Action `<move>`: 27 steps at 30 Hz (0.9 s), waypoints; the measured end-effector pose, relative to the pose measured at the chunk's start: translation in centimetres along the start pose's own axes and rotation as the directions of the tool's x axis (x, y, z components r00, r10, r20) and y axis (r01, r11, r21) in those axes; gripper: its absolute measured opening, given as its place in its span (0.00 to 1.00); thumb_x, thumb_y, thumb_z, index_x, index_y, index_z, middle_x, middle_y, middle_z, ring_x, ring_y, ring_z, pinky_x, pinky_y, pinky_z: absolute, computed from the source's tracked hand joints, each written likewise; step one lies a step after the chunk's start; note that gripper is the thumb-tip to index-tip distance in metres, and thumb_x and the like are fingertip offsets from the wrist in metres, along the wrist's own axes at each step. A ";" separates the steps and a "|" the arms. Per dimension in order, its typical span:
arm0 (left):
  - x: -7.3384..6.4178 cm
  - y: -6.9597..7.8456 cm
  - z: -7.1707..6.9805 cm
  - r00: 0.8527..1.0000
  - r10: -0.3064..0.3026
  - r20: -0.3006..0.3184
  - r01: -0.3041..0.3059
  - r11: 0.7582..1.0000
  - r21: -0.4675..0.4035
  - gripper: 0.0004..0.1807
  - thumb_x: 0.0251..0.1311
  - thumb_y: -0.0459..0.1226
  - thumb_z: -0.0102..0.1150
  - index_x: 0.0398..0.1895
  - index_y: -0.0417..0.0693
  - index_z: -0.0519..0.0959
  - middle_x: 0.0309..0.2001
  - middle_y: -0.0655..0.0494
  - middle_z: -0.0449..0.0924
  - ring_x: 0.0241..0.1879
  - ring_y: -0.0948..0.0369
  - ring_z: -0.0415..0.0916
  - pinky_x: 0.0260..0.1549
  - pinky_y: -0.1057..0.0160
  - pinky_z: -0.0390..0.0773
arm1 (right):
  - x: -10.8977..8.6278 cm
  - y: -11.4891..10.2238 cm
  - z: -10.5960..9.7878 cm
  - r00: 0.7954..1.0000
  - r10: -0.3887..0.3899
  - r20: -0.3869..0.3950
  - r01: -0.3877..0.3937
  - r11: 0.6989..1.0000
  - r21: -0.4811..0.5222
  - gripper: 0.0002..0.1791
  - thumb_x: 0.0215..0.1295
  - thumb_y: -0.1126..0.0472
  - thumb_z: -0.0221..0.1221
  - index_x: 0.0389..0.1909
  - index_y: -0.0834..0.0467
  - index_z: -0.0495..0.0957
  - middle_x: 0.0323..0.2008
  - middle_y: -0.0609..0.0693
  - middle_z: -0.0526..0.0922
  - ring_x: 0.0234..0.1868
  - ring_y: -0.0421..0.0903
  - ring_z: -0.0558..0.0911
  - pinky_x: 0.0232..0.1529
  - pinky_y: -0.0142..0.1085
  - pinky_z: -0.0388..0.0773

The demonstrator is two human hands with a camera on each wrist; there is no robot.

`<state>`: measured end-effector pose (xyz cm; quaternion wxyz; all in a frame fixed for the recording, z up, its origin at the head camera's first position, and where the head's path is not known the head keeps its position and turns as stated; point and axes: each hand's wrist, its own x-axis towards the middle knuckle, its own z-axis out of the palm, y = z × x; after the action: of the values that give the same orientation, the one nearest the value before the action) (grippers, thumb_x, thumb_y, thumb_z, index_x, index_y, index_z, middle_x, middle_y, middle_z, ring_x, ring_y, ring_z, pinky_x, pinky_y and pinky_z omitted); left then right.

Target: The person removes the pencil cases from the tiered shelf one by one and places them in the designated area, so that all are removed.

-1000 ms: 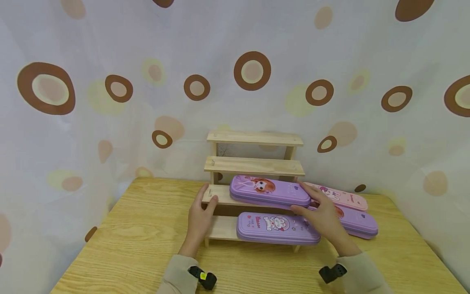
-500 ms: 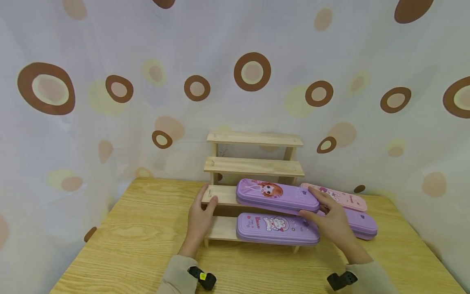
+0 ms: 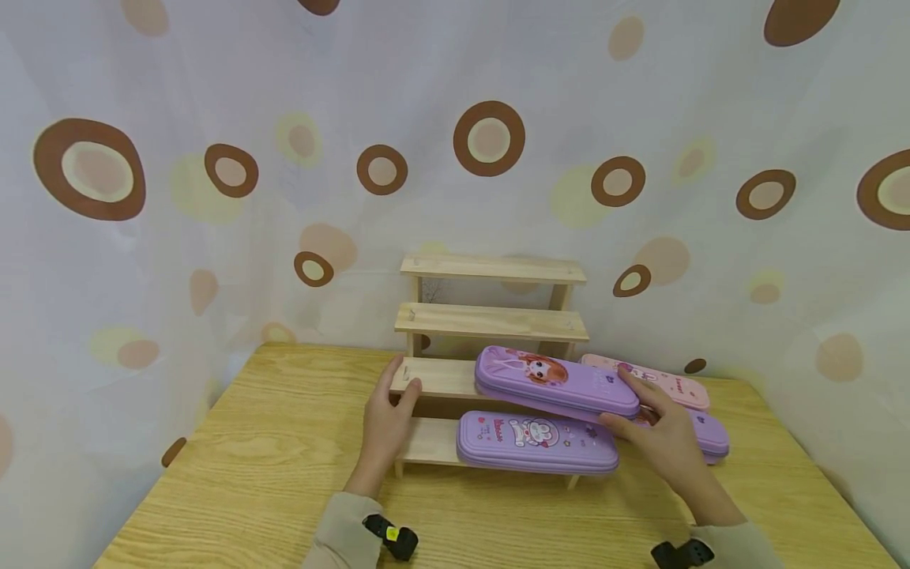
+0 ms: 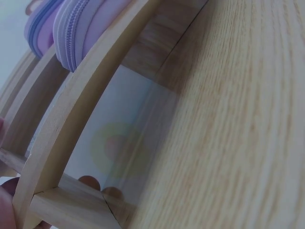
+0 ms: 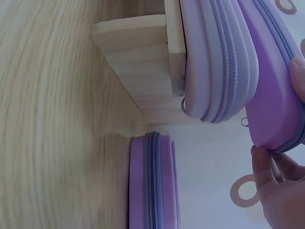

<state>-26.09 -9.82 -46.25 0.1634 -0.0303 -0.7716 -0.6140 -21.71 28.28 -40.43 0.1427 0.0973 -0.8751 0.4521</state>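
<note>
My right hand [image 3: 666, 441] grips the right end of a purple zippered pencil case [image 3: 558, 382] with a red-haired doll picture. The case lies slantwise over the second step of a wooden stepped rack [image 3: 441, 377] and juts past its right side. In the right wrist view, fingers [image 5: 264, 167] touch the end of this case. My left hand [image 3: 387, 419] holds the left end of the same step, thumb at the front. A lilac pencil case [image 3: 538, 441] with a white rabbit astronaut lies on the lowest step, its right end overhanging.
Right of the rack, a pink pencil case [image 3: 686, 389] and another purple one [image 3: 711, 435] lie on the wooden table [image 3: 284, 474], partly behind my right hand. The two upper steps [image 3: 490, 320] rise behind. A patterned curtain [image 3: 455, 71] hangs at the back.
My right hand has drawn the doll pencil case rightward along the second step, baring more of the wood on the left. The left hand has stayed in place.
</note>
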 end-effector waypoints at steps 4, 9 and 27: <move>0.1 -0.1 0.0 1.000 0.002 -0.001 -0.002 1.000 0.000 0.32 0.69 0.53 0.55 0.74 0.59 0.63 0.73 0.53 0.60 0.70 0.48 0.59 0.64 0.41 0.64 | -0.4 0.5 -0.6 1.000 0.011 -0.013 -0.011 1.000 0.008 0.42 0.60 0.56 0.70 0.74 0.50 0.63 0.69 0.61 0.65 0.55 0.24 0.69 0.50 0.15 0.69; 0.1 0.0 0.0 1.000 0.001 -0.005 -0.001 1.000 0.004 0.32 0.70 0.52 0.55 0.74 0.59 0.63 0.73 0.54 0.61 0.71 0.48 0.57 0.66 0.42 0.62 | -0.7 1.3 -1.3 0.999 -0.016 -0.040 0.017 1.000 0.021 0.41 0.60 0.60 0.70 0.73 0.55 0.64 0.69 0.64 0.65 0.56 0.23 0.68 0.51 0.16 0.69; -0.1 0.2 0.0 1.000 -0.003 -0.015 0.004 1.000 0.024 0.31 0.70 0.51 0.55 0.74 0.57 0.63 0.72 0.53 0.62 0.71 0.49 0.57 0.67 0.43 0.60 | -2.0 3.2 -4.5 0.992 -0.006 -0.128 -0.002 0.998 -0.057 0.40 0.61 0.62 0.69 0.73 0.55 0.63 0.69 0.61 0.64 0.54 0.20 0.67 0.49 0.13 0.68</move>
<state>-25.97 -9.71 -46.05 0.1684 -0.0225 -0.7778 -0.6051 -20.03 33.88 -41.09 0.2016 0.0649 -0.8766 0.4321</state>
